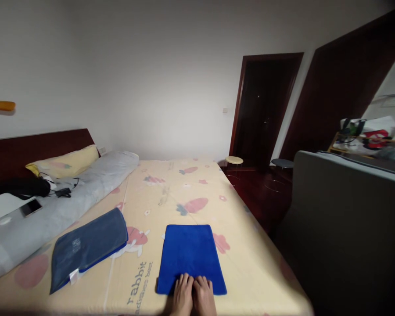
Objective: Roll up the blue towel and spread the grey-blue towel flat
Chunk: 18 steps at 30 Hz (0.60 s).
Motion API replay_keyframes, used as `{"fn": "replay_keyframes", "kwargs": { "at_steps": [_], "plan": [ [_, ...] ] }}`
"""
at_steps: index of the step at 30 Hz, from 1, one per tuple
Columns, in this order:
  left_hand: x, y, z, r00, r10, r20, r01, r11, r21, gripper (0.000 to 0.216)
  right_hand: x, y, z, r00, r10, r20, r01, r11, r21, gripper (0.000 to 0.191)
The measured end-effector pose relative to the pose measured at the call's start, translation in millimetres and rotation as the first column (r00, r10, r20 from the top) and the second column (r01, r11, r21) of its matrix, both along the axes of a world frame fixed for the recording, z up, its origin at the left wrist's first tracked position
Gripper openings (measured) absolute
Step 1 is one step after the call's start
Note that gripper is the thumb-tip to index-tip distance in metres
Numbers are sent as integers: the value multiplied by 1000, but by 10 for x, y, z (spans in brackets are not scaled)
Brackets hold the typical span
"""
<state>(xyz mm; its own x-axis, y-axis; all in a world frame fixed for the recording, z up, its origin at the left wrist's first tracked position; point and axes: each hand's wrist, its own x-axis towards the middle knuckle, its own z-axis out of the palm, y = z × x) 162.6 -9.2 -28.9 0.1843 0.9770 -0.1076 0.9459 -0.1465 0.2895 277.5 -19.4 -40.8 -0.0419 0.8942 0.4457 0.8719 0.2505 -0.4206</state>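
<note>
Both hands lie flat, side by side and touching each other, at the near edge of a folded blue towel (191, 256). The left hand (183, 297) has its fingers stretched out and pressed onto the cloth, gripping nothing; the right hand (204, 298) rests the same way, palm down, fingers spread over the towel's lower hem. The towel sits as a neat rectangle on the bed (171, 193), on a pale yellow sheet printed with carrots and the word "rabbit". Just to the left of it, apart from the hands, lies a folded dark blue-grey cloth (88, 245), set at a slant. Further left a long grey bolster (52, 210) runs along the bed's side, with a phone (31, 207) lying on it. A yellow pillow (64, 162) leans against the dark wooden headboard (36, 149).
</note>
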Motion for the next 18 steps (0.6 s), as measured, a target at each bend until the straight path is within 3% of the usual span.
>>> {"fn": "replay_keyframes", "kwargs": {
  "at_steps": [4, 7, 9, 14, 18],
  "plan": [
    [-330, -30, -143, 999, 51, -19, -47, 983, 175, 44, 351, -23, -87, 999, 26, 36, -26, 1000, 0, 21],
    [-758, -66, -127, 994, 108, -30, -91, 930, 357, 37, 838, -65, -155, 1000, 10, 20, -10, 1000, -18, 20],
    [-1010, -99, -96, 995, 100, -27, -80, 912, 403, 36, 1101, -112, -180, 1000, 7, -2, -7, 997, -77, 22],
    [-1290, -155, -19, 1000, 4, -18, 1, 957, 289, 50, 1288, -192, -188, 999, 40, 11, -37, 978, -207, 38],
    [-1258, -113, 87, 1000, -5, -25, 10, 978, 211, 55, 1175, -130, -137, 996, -41, 74, 51, 988, -143, 46]
  ]
}}
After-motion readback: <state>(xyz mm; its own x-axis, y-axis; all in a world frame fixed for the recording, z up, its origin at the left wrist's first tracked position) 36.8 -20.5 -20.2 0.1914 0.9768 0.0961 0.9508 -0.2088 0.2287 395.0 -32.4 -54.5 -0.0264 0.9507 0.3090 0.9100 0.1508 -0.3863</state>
